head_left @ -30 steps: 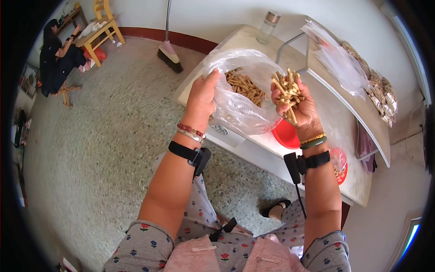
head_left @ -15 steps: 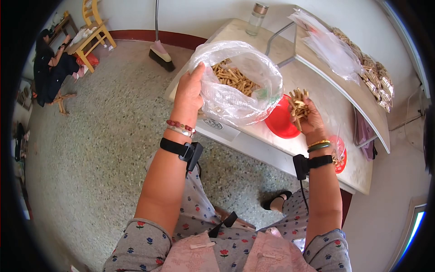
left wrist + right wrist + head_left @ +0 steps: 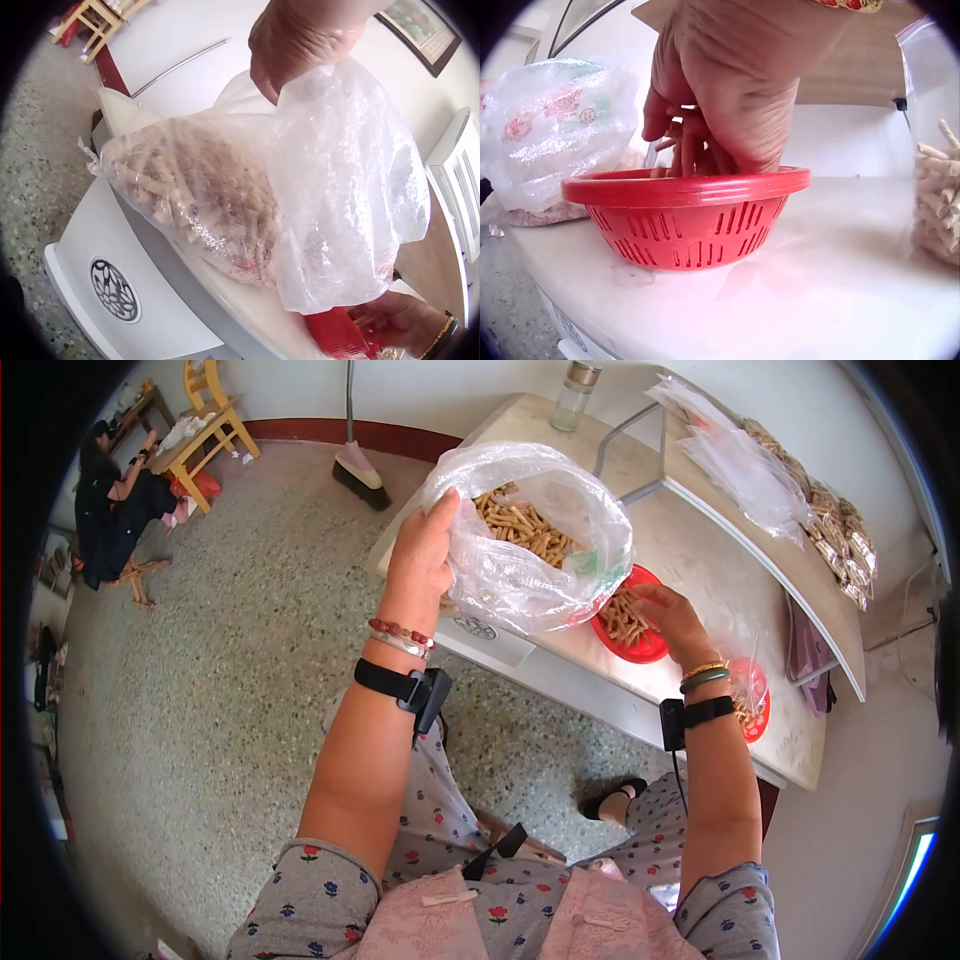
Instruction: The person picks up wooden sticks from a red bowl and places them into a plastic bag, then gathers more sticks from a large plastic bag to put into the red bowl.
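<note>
My left hand (image 3: 415,555) pinches the rim of a clear plastic bag (image 3: 535,600). Many short tan sticks (image 3: 525,532) fill the lower part of this bag, which rests on the table, its mouth held wide. Beside it, a red slotted plastic basket (image 3: 648,652) contains a heap of the same short sticks (image 3: 620,622). My right hand (image 3: 678,622) hangs over the basket's right side with fingers loosened and pointing down. In the right wrist view, some sticks stand between those fingertips and the red basket (image 3: 686,232); its rim hides their lower ends.
Another red basket (image 3: 757,725) with a clear bag of sticks stands farther right. Behind are a glass jar (image 3: 575,398) and a raised shelf (image 3: 740,510) carrying plastic bags and packed bundles (image 3: 840,545). A broom (image 3: 360,475) leans at the wall; a person (image 3: 120,500) sits far left.
My right hand has moved from the bag's mouth down and right to the red basket, and its handful of sticks now lies there. My left hand keeps hold of the bag.
</note>
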Action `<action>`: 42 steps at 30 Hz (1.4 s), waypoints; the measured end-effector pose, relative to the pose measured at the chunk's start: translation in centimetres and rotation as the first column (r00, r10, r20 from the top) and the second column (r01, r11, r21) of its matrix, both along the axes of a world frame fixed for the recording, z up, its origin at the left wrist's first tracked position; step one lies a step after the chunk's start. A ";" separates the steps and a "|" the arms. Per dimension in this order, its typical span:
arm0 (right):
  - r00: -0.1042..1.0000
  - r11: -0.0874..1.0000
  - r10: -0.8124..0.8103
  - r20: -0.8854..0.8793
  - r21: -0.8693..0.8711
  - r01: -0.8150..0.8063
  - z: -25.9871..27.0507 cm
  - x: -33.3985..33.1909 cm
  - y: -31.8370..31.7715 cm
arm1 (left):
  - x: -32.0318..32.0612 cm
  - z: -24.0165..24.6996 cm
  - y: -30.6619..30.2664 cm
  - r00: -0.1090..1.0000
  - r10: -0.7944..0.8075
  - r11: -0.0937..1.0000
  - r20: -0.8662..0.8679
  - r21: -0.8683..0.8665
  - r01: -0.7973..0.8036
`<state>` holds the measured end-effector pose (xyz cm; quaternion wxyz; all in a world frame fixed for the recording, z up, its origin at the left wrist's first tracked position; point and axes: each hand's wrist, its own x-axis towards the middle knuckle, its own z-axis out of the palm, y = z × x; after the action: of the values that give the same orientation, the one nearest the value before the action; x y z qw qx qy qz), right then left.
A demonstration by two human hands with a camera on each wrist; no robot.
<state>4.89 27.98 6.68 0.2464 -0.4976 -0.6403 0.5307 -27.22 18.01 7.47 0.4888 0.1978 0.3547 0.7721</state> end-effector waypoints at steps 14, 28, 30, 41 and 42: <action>0.888 0.928 0.354 -0.295 0.230 -0.294 8.1 -11.8 -3.9 | 0.8 1.2 -1.1 0.971 0.015 0.991 -0.240 -0.124 -0.046; 0.423 0.346 0.115 0.899 0.363 -0.865 1.4 -17.9 -0.4 | -0.4 0.1 -0.9 0.933 -0.027 0.988 -0.360 -0.152 -0.030; 0.385 0.250 0.074 0.920 0.356 -0.900 0.7 -18.7 -0.1 | -0.3 0.1 -0.9 0.940 0.031 0.993 -0.340 -0.097 -0.068; 0.421 0.341 0.116 0.900 0.362 -0.868 -0.3 -20.1 0.2 | -1.0 0.0 -0.6 0.951 -0.013 0.987 -0.309 -0.159 -0.038; 0.421 0.342 0.116 0.900 0.362 -0.867 0.2 -20.1 -0.3 | -0.9 0.0 -0.6 0.951 -0.011 0.983 -0.310 -0.176 -0.046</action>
<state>-15.17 27.70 6.89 -0.0456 -0.2361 -0.9700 -0.0355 -28.16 17.38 7.49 0.4361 0.2681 0.4976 0.7002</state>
